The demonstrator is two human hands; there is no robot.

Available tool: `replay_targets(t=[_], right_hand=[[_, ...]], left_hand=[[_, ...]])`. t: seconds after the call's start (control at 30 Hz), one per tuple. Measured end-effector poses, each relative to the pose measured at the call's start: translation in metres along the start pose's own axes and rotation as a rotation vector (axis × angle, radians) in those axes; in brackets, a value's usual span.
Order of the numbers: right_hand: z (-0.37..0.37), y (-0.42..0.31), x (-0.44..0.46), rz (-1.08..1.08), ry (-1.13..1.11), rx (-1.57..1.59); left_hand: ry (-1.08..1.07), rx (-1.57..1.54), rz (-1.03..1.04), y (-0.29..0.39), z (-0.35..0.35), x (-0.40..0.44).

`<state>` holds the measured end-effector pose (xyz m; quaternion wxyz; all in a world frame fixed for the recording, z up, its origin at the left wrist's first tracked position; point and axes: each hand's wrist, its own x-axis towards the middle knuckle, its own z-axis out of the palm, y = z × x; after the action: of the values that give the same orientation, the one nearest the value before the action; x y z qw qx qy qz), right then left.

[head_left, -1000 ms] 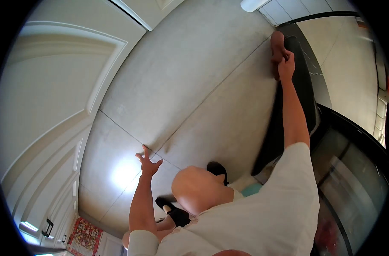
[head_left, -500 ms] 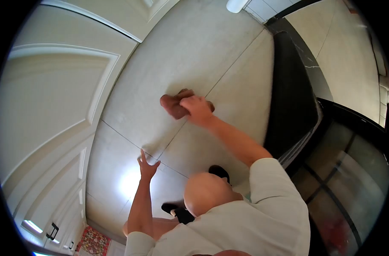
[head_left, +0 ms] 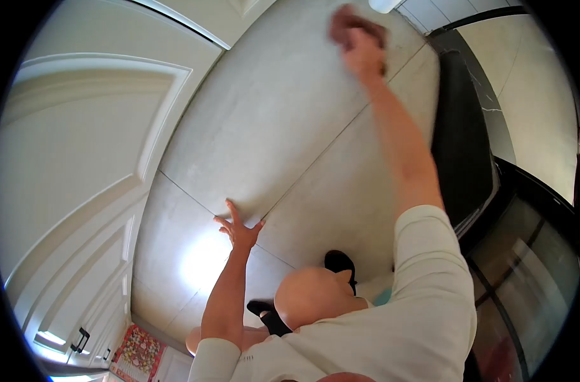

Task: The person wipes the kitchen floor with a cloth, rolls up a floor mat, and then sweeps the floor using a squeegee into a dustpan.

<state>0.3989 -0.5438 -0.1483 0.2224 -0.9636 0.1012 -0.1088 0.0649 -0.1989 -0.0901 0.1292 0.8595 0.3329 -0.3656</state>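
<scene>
A crumpled reddish-brown cloth [head_left: 357,28] lies against the tiled floor [head_left: 290,108] near the top of the view, blurred by motion. My right hand [head_left: 365,56] is closed on it, the arm stretched far forward. Lower and to the left, my left hand [head_left: 240,230] has its fingers spread, resting on or just over the floor near a crossing of tile joints. Nothing is in it. A bright patch of light shines on the tiles beside the left forearm.
White panelled cabinets [head_left: 99,127] line the left side. At the right are a dark mat [head_left: 462,140] and a black-framed glass door [head_left: 513,274]. A white cylindrical object [head_left: 383,5] stands at the top. Black shoes [head_left: 341,264] are below, beside my bent knee.
My right hand has swept the cloth from the dark mat's edge to the middle of the floor, then forward to the top. The left hand stays spread in nearly the same place.
</scene>
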Motion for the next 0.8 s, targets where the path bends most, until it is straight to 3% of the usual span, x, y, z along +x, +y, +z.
replay_targets(t=[0.03, 0.1, 0.27, 0.37, 0.47, 0.53, 0.57, 0.6, 0.63, 0.67, 0.7, 0.73, 0.8], right_hand=[[0.02, -0.028, -0.019, -0.134, 0.003, -0.048], [0.038, -0.078, -0.076, -0.32, 0.038, 0.145], [-0.004, -0.119, -0.24, -0.509, -0.35, 0.472], [-0.035, -0.064, -0.273, -0.385, -0.334, 0.692], [-0.098, 0.029, -0.227, -0.198, 0.048, 0.593], [-0.123, 0.104, -0.202, -0.005, 0.086, 0.338], [-0.119, 0.119, -0.206, 0.004, 0.08, 0.332], [-0.111, 0.131, -0.217, 0.067, 0.087, 0.162], [-0.108, 0.129, -0.226, 0.128, 0.099, -0.009], [-0.096, 0.117, -0.248, 0.15, 0.002, 0.043], [-0.086, 0.085, -0.271, 0.069, 0.171, 0.045], [-0.081, 0.051, -0.295, 0.029, 0.176, 0.085], [-0.073, -0.003, -0.345, -0.063, -0.089, 0.212]], left_hand=[[0.001, -0.005, 0.001, 0.001, -0.001, 0.0], [0.004, -0.015, 0.011, 0.001, -0.003, 0.0], [0.042, 0.022, 0.035, -0.006, 0.003, 0.003], [0.056, 0.013, 0.066, -0.006, 0.005, 0.003], [0.047, 0.025, 0.063, -0.006, 0.005, 0.003], [0.078, 0.034, 0.079, -0.008, 0.007, 0.003], [0.217, 0.101, 0.259, -0.028, 0.022, 0.016], [0.209, 0.106, 0.257, -0.028, 0.021, 0.009], [0.163, 0.092, 0.203, -0.021, 0.014, 0.005], [0.12, 0.074, 0.149, -0.014, 0.01, 0.005], [0.119, 0.074, 0.15, -0.015, 0.011, 0.005], [0.115, 0.087, 0.149, -0.017, 0.012, 0.007], [0.106, 0.103, 0.157, -0.018, 0.01, 0.009]])
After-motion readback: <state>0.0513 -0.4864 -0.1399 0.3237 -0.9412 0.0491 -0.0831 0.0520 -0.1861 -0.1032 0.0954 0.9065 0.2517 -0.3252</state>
